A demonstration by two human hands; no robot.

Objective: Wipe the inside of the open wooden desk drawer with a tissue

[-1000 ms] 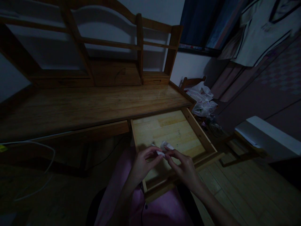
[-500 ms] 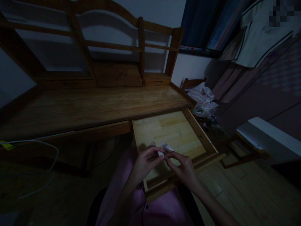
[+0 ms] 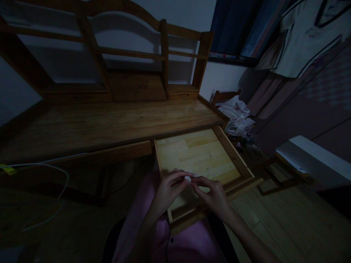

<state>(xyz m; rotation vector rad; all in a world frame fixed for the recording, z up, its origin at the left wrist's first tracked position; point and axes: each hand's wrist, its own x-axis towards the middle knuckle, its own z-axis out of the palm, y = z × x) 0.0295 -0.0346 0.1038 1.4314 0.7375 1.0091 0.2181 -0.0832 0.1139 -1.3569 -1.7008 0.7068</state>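
A small crumpled piece of white paper or tissue [image 3: 188,178] is pinched between my two hands; its exact kind is hard to make out in the dim light. My left hand [image 3: 170,187] is closed on it from the left, with thumb and fingers meeting at its edge. From the right, my right hand [image 3: 210,190] grips it too, fingertips close to the left ones. Both hands are above the front part of a pulled-out wooden drawer [image 3: 197,153]. Fingers cover most of the white piece.
The wooden desk [image 3: 115,120] with a shelf unit [image 3: 131,54] stands ahead. Plastic bags [image 3: 237,117] sit on a chair right of it. A stool [image 3: 287,164] stands farther right. A white cable [image 3: 67,179] hangs at the left.
The white piece's loose flaps beyond my fingertips have drawn in, and it looks more bunched up now. My hands stay in nearly the same place.
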